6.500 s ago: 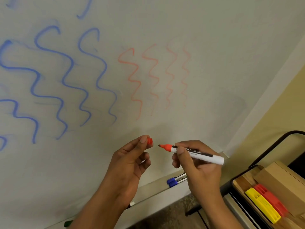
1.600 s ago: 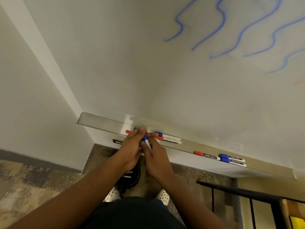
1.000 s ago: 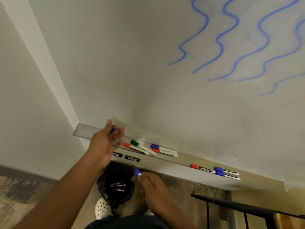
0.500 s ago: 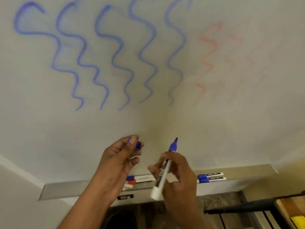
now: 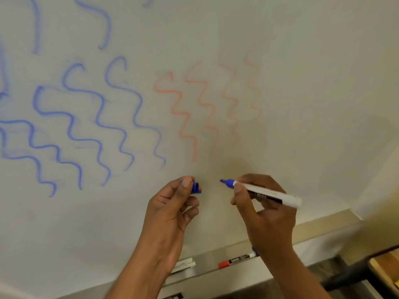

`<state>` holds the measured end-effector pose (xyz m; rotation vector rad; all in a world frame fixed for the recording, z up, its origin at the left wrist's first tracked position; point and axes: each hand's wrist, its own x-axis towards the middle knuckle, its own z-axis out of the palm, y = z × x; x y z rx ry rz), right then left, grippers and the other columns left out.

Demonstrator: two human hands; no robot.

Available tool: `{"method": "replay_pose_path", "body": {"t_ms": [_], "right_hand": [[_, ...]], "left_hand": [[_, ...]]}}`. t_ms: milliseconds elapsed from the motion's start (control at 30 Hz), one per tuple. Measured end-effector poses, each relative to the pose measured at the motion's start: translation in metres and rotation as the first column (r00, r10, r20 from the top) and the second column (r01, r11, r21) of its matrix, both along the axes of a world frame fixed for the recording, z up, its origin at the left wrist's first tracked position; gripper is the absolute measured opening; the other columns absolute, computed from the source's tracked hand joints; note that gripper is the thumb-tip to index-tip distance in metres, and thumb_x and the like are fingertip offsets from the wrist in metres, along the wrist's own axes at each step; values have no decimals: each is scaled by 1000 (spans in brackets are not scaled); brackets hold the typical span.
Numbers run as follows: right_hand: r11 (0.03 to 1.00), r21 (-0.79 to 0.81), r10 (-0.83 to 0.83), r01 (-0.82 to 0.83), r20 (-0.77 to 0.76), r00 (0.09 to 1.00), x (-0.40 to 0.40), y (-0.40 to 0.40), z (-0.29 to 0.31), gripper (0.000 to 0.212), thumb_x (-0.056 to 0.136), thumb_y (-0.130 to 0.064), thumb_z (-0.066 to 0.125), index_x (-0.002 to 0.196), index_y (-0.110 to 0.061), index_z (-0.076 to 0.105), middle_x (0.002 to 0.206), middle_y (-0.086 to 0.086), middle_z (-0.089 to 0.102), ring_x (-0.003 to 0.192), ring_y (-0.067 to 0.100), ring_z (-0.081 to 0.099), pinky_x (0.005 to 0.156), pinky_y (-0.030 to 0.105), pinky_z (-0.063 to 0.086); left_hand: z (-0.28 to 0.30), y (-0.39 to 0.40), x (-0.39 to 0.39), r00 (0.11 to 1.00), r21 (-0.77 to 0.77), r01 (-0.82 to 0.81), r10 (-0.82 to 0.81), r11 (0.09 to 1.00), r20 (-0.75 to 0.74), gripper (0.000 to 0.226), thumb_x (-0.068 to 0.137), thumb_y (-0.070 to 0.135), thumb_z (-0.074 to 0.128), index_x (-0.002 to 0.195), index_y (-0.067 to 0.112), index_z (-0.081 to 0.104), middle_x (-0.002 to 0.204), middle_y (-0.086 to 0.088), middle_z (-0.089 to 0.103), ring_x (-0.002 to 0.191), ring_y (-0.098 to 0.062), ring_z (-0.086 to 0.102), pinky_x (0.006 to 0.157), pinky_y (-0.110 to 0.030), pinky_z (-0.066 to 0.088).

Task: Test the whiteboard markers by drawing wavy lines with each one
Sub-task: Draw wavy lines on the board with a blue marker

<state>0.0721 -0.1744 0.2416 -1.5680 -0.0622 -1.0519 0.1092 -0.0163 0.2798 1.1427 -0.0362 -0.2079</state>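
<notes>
**Blue marker uncapped, both hands up at the board**

You're looking at a big white whiteboard (image 5: 280,61) that fills most of the view, with a metal ledge tray (image 5: 319,223) running along its bottom edge and a yellowish wall off to the right. The board carries a bunch of blue wavy lines (image 5: 116,117) on the left and paler red wavy lines (image 5: 190,117) in the middle; the rightmost red ones are so faint you can barely trace them.

Your right hand (image 5: 265,212) grips the white-barrelled blue whiteboard marker (image 5: 261,192), its bare tip pointing left, near the board below the red lines. Your left hand (image 5: 170,208) pinches the small blue marker cap (image 5: 196,187) between thumb and fingertips, just beside the tip but apart from it.

On the tray sits a red-capped marker (image 5: 234,261); the black label band has white lettering I can't read for sure. Two white marker ends (image 5: 183,263) poke out from behind your left wrist, and a bit of blue shows behind your right wrist. The print on the held marker's band is too blurry. A wooden thing is cut off at the bottom right corner.
</notes>
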Motion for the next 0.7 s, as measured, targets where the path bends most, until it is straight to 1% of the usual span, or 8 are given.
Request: {"method": "replay_pose_path", "body": {"t_ms": [100,233,333,400,500,600,700], "right_hand": [[999,-49,2,0,41,999,0,-2,9,6,90,-29,72,95,-26,74,84,-12,75,73,15,74,68,19,57],[992,-129,16,-2,113,993,8,0,38,12,87,-28,72,98,-33,71,94,-22,74,84,5,74,73,9,54],[993,-105,71,-52,184,980,18,9,61,10,87,-28,71,96,-32,71,91,-20,75,83,8,74,75,12,55],[992,-90,105,-87,228,968,25,18,75,7,87,-28,71,94,-30,71,89,-17,74,80,11,73,73,16,56],[984,-139,144,-110,259,955,31,36,85,5,88,-27,70,92,-29,71,87,-16,73,77,11,72,71,17,55],[975,-153,192,-159,238,952,33,56,77,3,89,-27,70,92,-28,70,85,-15,73,74,14,72,68,21,55],[975,-139,201,-175,211,957,32,76,63,3,89,-27,70,93,-28,70,85,-15,72,72,15,72,67,23,56]], "left_hand": [[13,-3,1,999,-18,-30,31,999,37,31,67,37,79,90,16,82,87,-7,71,68,-16,56,67,-29,50],[54,5,13,974,-104,-125,141,987,175,25,66,36,78,84,18,81,81,-3,70,63,-14,52,63,-25,48],[87,20,20,934,-149,-186,222,971,281,21,72,37,76,83,19,79,82,-1,69,63,-13,52,65,-26,48],[101,31,20,914,-171,-221,265,960,308,21,72,38,75,82,20,79,82,0,68,63,-14,51,66,-26,49],[107,48,16,901,-184,-257,305,949,310,19,74,38,76,81,20,78,83,-1,67,63,-15,49,71,-30,48],[97,65,9,905,-146,-290,320,946,280,19,75,36,77,84,19,76,84,-2,67,61,-15,49,75,-33,48],[85,85,4,915,-118,-308,328,944,236,17,78,30,75,86,15,74,80,-1,67,60,-15,49,72,-32,46]]}}
